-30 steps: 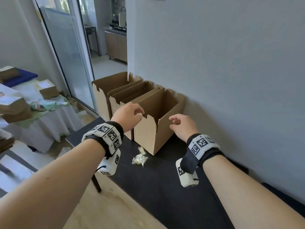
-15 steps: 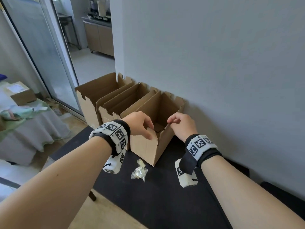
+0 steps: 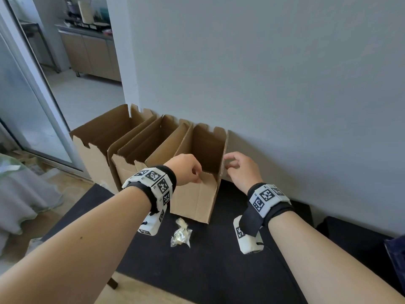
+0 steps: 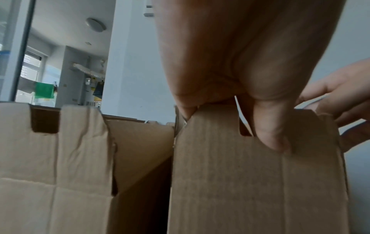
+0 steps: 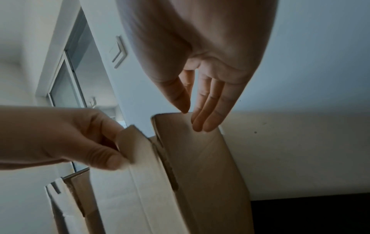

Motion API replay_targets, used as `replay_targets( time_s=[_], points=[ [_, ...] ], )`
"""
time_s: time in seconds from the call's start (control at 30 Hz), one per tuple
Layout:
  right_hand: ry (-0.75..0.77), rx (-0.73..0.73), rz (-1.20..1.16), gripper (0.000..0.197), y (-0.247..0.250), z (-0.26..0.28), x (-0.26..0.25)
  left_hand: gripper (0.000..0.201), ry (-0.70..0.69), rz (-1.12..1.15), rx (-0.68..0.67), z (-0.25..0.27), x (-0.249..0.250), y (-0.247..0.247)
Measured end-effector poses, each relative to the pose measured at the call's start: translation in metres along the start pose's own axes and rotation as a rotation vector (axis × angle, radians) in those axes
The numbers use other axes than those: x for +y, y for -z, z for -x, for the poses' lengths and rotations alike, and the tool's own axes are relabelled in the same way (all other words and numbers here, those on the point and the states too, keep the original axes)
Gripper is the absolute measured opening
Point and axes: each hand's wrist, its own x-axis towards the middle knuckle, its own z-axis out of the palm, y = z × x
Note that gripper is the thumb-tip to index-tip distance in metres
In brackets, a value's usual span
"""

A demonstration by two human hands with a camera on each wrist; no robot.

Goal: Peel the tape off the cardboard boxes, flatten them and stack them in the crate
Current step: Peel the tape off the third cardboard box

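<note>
Three open-topped cardboard boxes stand in a row against the wall on a black table (image 3: 219,270). My left hand (image 3: 196,175) grips the top edge of the nearest box (image 3: 195,200) at its front wall. The left wrist view shows the thumb (image 4: 268,126) outside that wall (image 4: 250,182) and the other fingers hidden inside. My right hand (image 3: 230,163) is at the box's right wall. Its straight fingers (image 5: 206,121) lie on the outer face (image 5: 210,166), and the thumb tip touches the rim. No crate is in view.
The middle box (image 3: 140,150) and the far box (image 3: 105,137) stand to the left of the held one. A crumpled wad of clear tape (image 3: 180,234) lies on the table in front of it. The grey wall (image 3: 285,95) is right behind the boxes. A cloth-covered table (image 3: 22,194) stands at far left.
Both hands reached the nearest box. The left closed on its front rim. The right released the rim it held and now lies flat on the right wall. The opening looks narrower.
</note>
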Motion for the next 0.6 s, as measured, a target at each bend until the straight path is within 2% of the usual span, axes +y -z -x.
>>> replay_targets(
  time_s=[0.17,0.4,0.6],
  points=[
    [-0.037,0.051,-0.034,0.048,0.010,0.007,0.008,0.016,-0.103,0.002,0.066,-0.002,0.017,0.002],
    [-0.082,0.138,-0.045,0.043,0.039,0.023,0.023,0.015,-0.200,0.032,0.133,-0.007,0.053,0.006],
    [-0.134,0.208,0.002,0.036,0.066,0.042,0.038,0.021,-0.183,0.170,0.213,-0.014,0.083,0.007]
  ],
)
